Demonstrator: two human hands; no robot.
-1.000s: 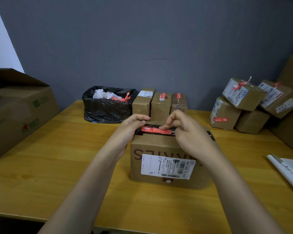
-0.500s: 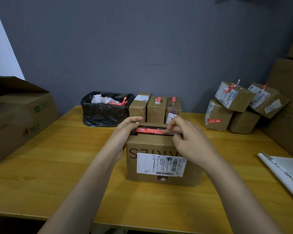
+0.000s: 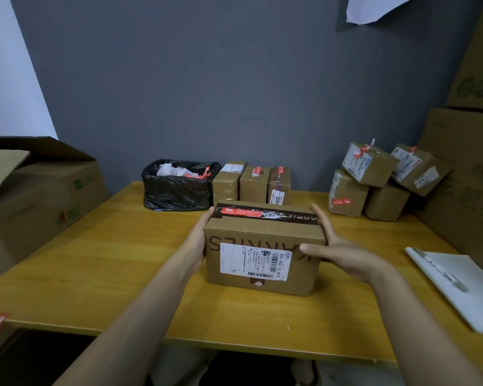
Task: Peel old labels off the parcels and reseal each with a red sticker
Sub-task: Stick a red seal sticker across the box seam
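Item in hand: parcel [image 3: 262, 235], sitting mid-table [image 3: 109, 260], dead ahead. I am seeing the left hand [image 3: 197, 240] pressing flat, fingers straight, against its 9 o'clock end. The right hand [image 3: 343, 254] is gripping the 3 o'clock end, thumb lying across the front face. I am reading this as a two-sided clamp for lifting or turning. Red sticker [image 3: 241, 212] is lying along the dark tape on top, sealing the seam. White label [image 3: 255, 261] is facing me, not yet peeled. Black bin bag [image 3: 176, 188] is waiting at 11 o'clock, holding scraps. A row of parcels [image 3: 253, 185] is standing at 12 o'clock.
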